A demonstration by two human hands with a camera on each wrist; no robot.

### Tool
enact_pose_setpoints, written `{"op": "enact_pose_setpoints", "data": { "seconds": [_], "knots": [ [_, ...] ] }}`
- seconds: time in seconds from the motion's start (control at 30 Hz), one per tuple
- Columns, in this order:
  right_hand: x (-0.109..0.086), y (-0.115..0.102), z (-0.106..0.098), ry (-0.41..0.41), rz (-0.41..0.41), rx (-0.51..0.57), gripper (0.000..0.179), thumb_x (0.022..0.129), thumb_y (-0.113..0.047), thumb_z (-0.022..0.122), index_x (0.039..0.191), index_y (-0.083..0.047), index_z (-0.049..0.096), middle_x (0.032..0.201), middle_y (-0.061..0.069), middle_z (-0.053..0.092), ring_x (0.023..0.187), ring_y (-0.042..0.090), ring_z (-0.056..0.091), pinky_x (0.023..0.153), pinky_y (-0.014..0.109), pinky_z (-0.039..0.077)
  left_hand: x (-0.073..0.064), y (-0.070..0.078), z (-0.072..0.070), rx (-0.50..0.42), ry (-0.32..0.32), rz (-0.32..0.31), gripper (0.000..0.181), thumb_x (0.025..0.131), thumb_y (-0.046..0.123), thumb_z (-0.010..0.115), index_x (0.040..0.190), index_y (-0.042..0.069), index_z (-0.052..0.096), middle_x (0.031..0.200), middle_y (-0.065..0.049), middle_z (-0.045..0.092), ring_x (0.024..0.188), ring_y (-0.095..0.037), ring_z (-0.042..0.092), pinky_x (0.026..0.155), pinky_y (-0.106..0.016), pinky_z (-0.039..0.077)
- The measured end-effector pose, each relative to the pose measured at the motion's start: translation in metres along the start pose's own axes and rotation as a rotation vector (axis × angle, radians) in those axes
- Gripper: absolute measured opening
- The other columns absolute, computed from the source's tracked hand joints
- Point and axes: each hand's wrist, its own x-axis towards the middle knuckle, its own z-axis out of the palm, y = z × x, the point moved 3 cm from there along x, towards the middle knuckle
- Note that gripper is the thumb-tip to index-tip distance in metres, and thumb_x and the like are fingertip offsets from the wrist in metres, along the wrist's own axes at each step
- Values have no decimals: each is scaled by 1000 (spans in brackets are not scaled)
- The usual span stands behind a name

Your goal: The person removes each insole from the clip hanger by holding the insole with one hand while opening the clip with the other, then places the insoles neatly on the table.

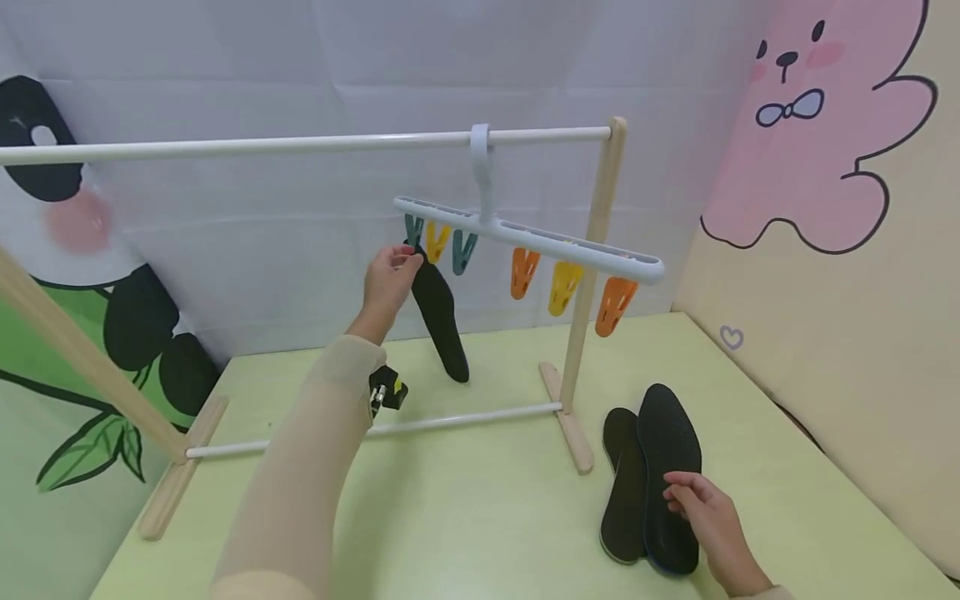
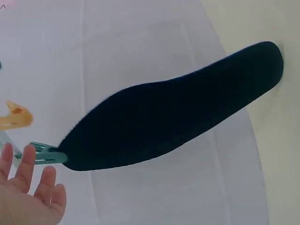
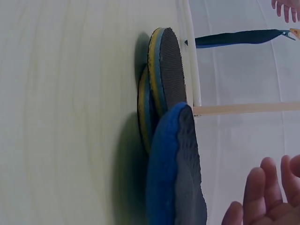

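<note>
A black insole [image 1: 441, 321] hangs by one end from a green clip [image 1: 413, 228] at the left end of a pale hanger [image 1: 555, 242]. My left hand [image 1: 385, 290] is raised beside that clip. In the left wrist view its loosely bent fingers lie close to the clip [image 2: 52, 155], not visibly pinching it. On the table, a larger black insole [image 1: 670, 442] with a blue underside lies against smaller dark insoles [image 1: 621, 508] with yellow and blue edges. Above the larger one hovers my right hand [image 1: 711, 521]; its relaxed fingers appear apart from it in the right wrist view.
The hanger hooks over a white rail [image 1: 300, 147] on a wooden stand [image 1: 600, 200]. Several other clips, such as a yellow one [image 1: 566, 287] and an orange one [image 1: 616, 306], dangle with nothing in them. A low white bar [image 1: 465, 419] crosses the table [image 1: 480, 508].
</note>
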Motion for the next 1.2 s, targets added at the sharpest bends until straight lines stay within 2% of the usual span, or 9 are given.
{"op": "enact_pose_setpoints", "data": {
  "seconds": [0.13,0.23,0.4,0.5,0.67,0.73,0.87,1.07,1.2],
  "knots": [
    [-1,-1,0,-2,-7,35,26,98,-3,45,113,14,56,85,2,64,75,8,59,72,20,48,-1,14,11,33,-75,15,45,100,25,53,139,5,44,134,-17,50,124,-33,46,104,-45,37],
    [-3,1,2,-10,-7,52,23,98,-2,46,110,13,58,82,0,64,74,8,59,71,22,48,-3,18,18,86,-115,9,54,100,26,53,147,7,35,142,-17,44,129,-33,42,105,-46,34],
    [-7,6,3,-23,-3,68,22,98,-2,45,109,12,58,82,1,63,74,9,60,72,22,48,-9,18,26,62,-145,25,49,99,29,54,142,6,44,141,-16,45,131,-32,39,107,-49,30],
    [-8,7,2,-16,-14,73,22,98,-1,45,108,12,59,81,1,63,74,9,60,71,22,49,-14,22,34,38,-176,56,47,99,33,54,138,7,50,139,-14,48,133,-30,38,108,-50,29],
    [-9,4,2,-14,-36,83,21,97,-1,46,108,12,59,81,1,64,74,8,60,71,21,49,-19,35,47,90,-213,148,51,98,33,56,140,5,47,139,-16,48,133,-32,37,108,-50,28],
    [-9,4,3,-14,-35,85,21,97,0,46,108,12,59,82,2,64,74,8,60,72,21,49,-21,38,50,103,-205,160,50,98,31,56,139,4,48,138,-17,50,131,-33,39,107,-50,30],
    [-10,5,1,-10,-40,90,20,97,0,46,107,12,59,81,2,64,73,9,61,72,22,49,-21,41,52,85,-155,123,41,98,26,57,130,1,55,130,-17,56,126,-32,44,103,-49,34],
    [-10,5,-2,-5,-86,95,18,97,0,47,103,11,60,79,0,63,73,8,61,71,20,49,-19,43,49,75,-86,103,35,96,24,60,121,-1,61,118,-15,62,104,-28,51,89,-41,43],
    [-9,4,-4,-2,-123,98,17,97,1,47,102,12,60,77,-2,63,71,7,60,69,19,49,-18,43,47,60,-73,104,37,96,25,61,122,-1,60,118,-15,62,105,-28,53,90,-39,45]
  ]
}}
